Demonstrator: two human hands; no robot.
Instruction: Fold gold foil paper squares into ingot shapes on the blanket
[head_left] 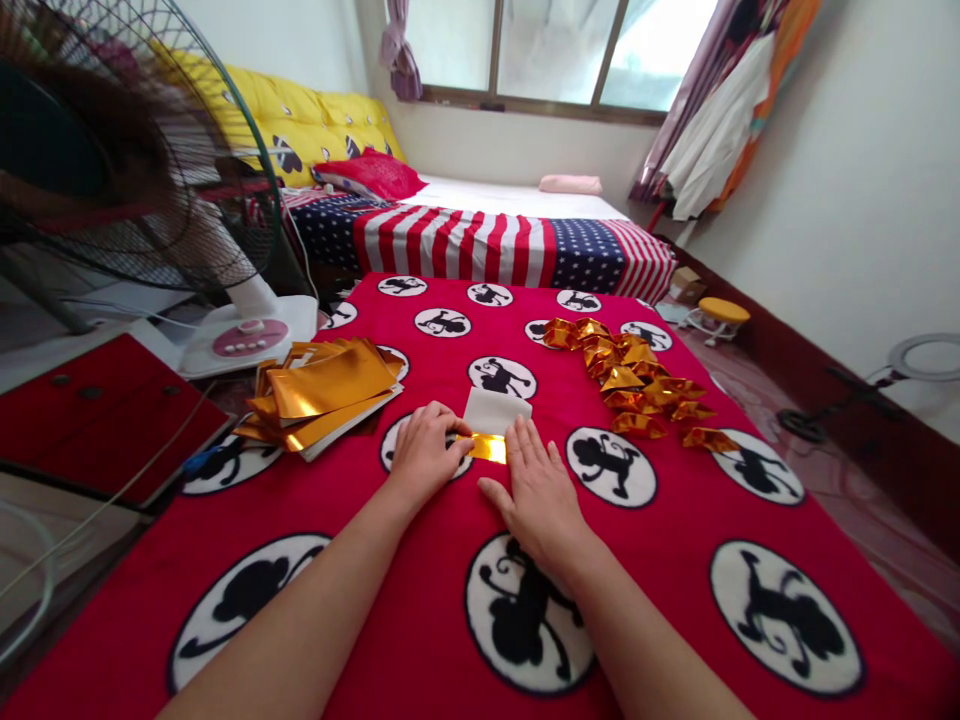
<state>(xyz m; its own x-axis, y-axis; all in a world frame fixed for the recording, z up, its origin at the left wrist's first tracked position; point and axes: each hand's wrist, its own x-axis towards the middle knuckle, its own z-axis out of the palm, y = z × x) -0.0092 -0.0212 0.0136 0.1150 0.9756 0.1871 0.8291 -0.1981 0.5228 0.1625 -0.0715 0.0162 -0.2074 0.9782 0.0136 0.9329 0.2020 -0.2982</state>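
A sheet of gold foil paper [489, 448] lies on the red cloth, its near part folded up with the gold side showing and its white back facing up beyond the fold. At its left end my left hand [426, 450] pinches the folded strip between thumb and fingers. My right hand [541, 490] lies flat, fingers stretched out, with the fingertips on the paper's right end. To the left sits a loose stack of gold foil sheets [330, 385]. Several folded gold paper ingots [622, 378] are grouped to the right.
The red cloth [420, 620] with monkey prints covers the table. A fan [247, 320] stands at the left beside a red panel [105, 410]. Beyond the table is a bed with a striped, starred cover [465, 240]. A yellow stool [724, 310] stands at right.
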